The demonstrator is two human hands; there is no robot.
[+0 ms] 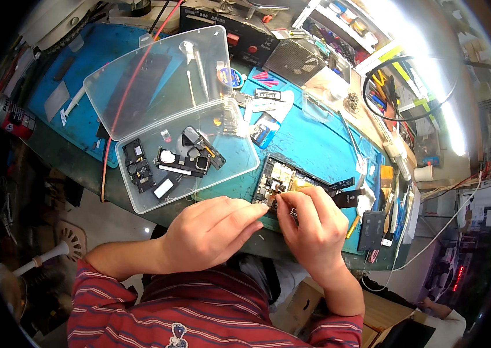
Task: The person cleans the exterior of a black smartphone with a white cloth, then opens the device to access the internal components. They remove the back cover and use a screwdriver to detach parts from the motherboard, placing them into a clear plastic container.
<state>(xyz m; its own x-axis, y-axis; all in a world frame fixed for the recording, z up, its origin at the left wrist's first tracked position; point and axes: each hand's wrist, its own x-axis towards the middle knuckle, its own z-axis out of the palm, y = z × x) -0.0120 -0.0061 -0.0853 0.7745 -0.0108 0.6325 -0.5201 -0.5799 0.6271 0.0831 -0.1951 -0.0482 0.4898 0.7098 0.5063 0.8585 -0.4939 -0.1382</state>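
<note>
An opened phone [281, 175] with its circuit board and yellow flex parts bare lies on the blue mat in front of me. My left hand [213, 233] reaches its near left edge, fingers pressed together, thumb under the index finger. My right hand [313, 225] pinches at the phone's near edge, thumb against fingertips. Whatever either hand holds is too small or hidden to name. Black flex strips [347, 198] stick out at the phone's right, beyond my right hand. To the left, a clear plastic box [135, 204] holds several black phone modules [136, 165], its lid [164, 75] folded back.
A black flat battery-like piece [371, 230] lies at the right, beside screwdrivers and tweezers [353, 139]. Behind the mat stands a black bench unit [222, 30] with red knobs. A red cable [132, 87] crosses the lid. A spray can [14, 117] stands far left.
</note>
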